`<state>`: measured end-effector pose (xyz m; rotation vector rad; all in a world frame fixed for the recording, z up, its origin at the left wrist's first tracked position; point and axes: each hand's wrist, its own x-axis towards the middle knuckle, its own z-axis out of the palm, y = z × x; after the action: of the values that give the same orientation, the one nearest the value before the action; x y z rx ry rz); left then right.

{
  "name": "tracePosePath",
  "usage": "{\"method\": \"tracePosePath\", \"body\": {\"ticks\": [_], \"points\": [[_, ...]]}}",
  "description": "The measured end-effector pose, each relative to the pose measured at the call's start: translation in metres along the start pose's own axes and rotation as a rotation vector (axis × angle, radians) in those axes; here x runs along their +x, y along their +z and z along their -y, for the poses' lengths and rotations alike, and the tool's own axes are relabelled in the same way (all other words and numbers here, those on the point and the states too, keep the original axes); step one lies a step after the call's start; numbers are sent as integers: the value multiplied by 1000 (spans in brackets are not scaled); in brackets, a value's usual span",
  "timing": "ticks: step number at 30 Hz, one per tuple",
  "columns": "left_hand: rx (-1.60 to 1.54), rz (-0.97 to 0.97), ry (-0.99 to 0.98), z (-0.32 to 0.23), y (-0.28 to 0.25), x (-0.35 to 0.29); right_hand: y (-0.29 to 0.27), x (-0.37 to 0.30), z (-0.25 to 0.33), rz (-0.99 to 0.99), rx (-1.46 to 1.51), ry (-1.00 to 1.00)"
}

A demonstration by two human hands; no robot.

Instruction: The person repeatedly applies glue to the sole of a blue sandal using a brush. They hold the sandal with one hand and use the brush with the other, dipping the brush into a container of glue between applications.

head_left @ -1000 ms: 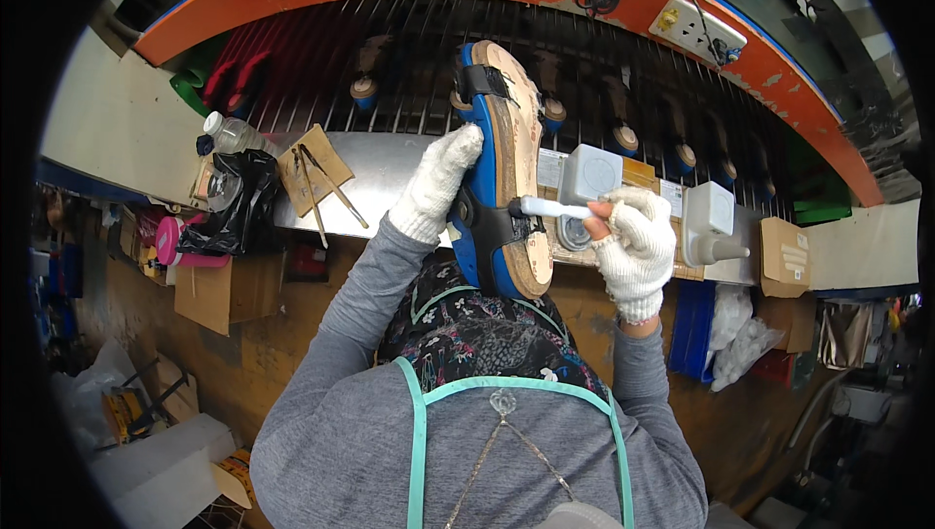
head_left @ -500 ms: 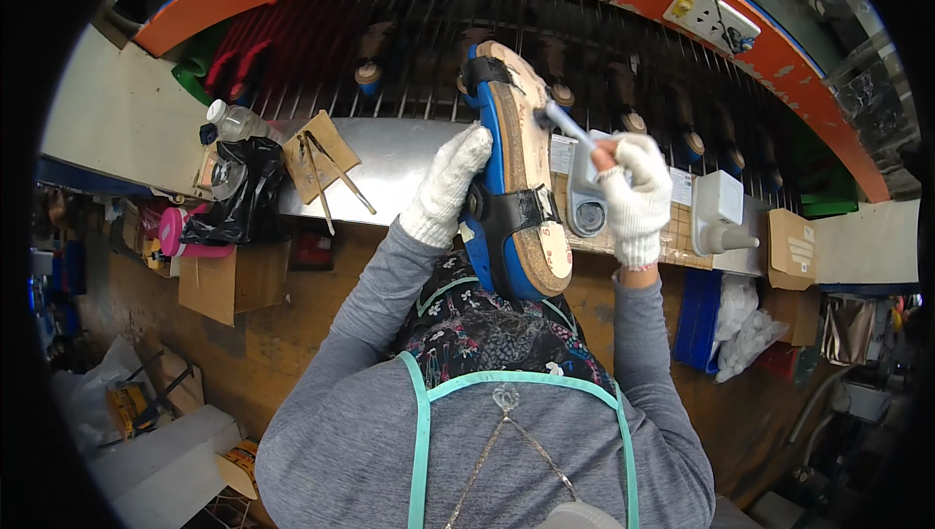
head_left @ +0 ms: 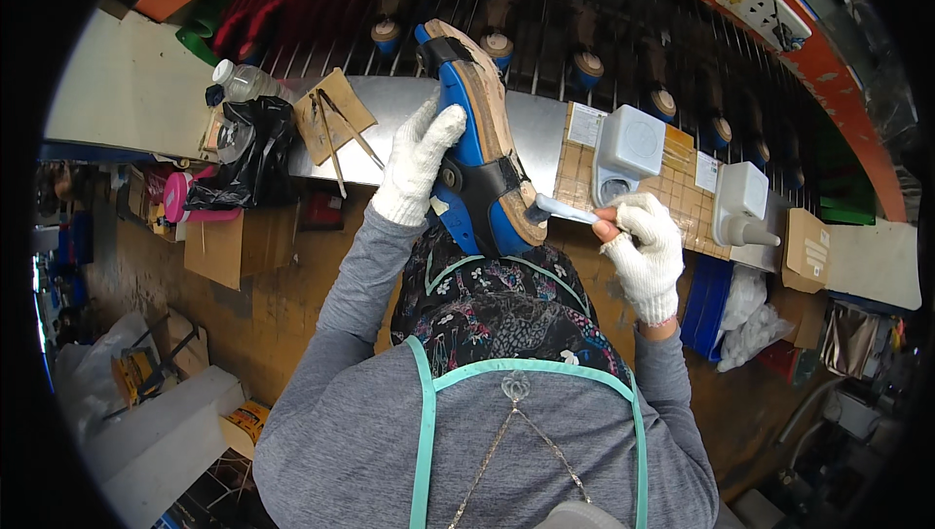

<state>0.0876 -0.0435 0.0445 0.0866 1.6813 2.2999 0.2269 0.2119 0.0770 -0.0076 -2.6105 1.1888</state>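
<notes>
My left hand (head_left: 419, 164), in a white knit glove, grips the left side of a sandal (head_left: 479, 105). It has a cork sole and black straps and is mounted on a blue shoe last (head_left: 455, 100). The sole faces up and to the right, with the heel end nearest me. In my right hand (head_left: 645, 254), gloved with bare fingertips, the pale handle of a small brush (head_left: 570, 210) is pinched. Its dark bristles touch the sole at the heel end. A white glue pot (head_left: 631, 139) with a round opening stands beyond the brush.
A second white pot (head_left: 745, 193) with a nozzle stands at right beside a cardboard box (head_left: 806, 249). Several lasted shoes (head_left: 587, 66) lie on the rod rack behind the metal shelf. At left are two brushes (head_left: 331, 125) on cardboard, a black bag (head_left: 255, 154) and a clear bottle (head_left: 243, 81).
The brush has moved down the sole from the upper part to the heel end, my right hand lowering with it. The sandal has shifted left and tilted, and the view has moved slightly.
</notes>
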Motion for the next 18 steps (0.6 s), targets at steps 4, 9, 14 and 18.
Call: {"method": "tracePosePath", "body": {"ticks": [4,9,14,18], "points": [[38,11,-16,1,0,3,4,12,4,-22,-143,-101],[49,33,3,-1,2,7,9,28,8,-201,-258,-271],[-1,66,-65,-12,4,15,1,39,4,-35,-112,-226],[-173,69,-187,-20,15,19,-1,47,-3,21,87,-192]]}}
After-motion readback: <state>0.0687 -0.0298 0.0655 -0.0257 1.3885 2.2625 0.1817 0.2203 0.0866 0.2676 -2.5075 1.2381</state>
